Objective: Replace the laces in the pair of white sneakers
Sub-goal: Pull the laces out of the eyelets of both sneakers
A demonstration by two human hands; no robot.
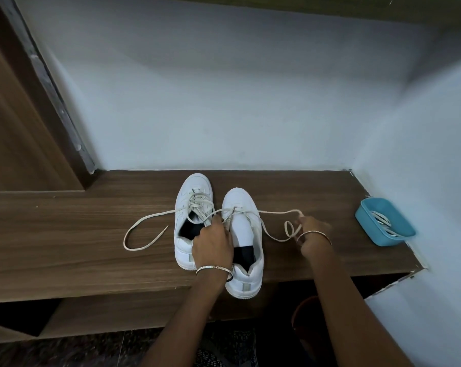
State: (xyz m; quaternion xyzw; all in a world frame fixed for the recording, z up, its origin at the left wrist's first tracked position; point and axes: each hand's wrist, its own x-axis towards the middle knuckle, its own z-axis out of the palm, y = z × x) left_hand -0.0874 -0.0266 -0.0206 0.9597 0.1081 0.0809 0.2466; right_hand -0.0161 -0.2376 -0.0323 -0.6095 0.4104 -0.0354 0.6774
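— So, nearest first: what are the hands doing?

— Left hand (212, 241) has its fingers curled over the eyelet edge of the nearer sneaker (240, 200), holding it down. Whether it also nips the lace there, I can't tell. Right hand (313, 231), out to the side, pinches the lace (273, 213) between its fingertips, with slack looped just beside it.

— Where does that lace run?

— It seems to pass only through the lowest eyelets, near the toe. One end goes to the right hand. The other trails across the wooden bench (65, 234) in a long loop on the far side of the pair. The tongue is bare.

— And the farther sneaker (195, 184)?

— It touches the first one and looks loosened but still crossed through several eyelets.

— How far along, then?

— Early, I'd judge. If that's the old lace, one shoe is nearly stripped, the other barely begun, and nothing new is threaded. Replacement laces (381, 221) appear to wait in the blue tub (367, 229), well apart by the wall.
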